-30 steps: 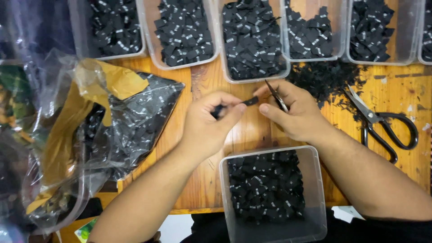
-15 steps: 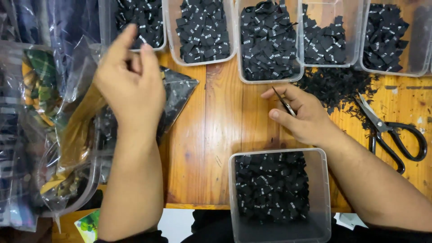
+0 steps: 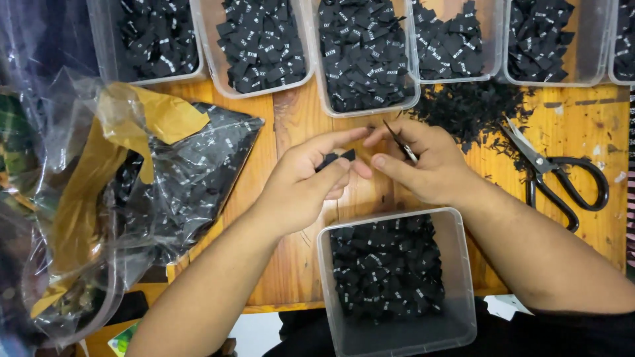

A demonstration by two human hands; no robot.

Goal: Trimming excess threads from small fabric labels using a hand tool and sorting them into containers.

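Matt black cloth label (image 3: 335,158), clear plastic tub (image 3: 397,334), glossy crinkled bag (image 3: 192,178), rough wooden table (image 3: 291,264)

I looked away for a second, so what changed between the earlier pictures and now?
The left hand came back from the plastic bag to the middle, now pinching a small black label beside the right hand. The right hand kept its small snips. The scissors and near tub stayed put.

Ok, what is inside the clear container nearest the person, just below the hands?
The clear container holds a loose heap of small black fabric labels, some with tiny white markings. They fill most of it; its near end shows bare. What lies beneath the top layer is covered.
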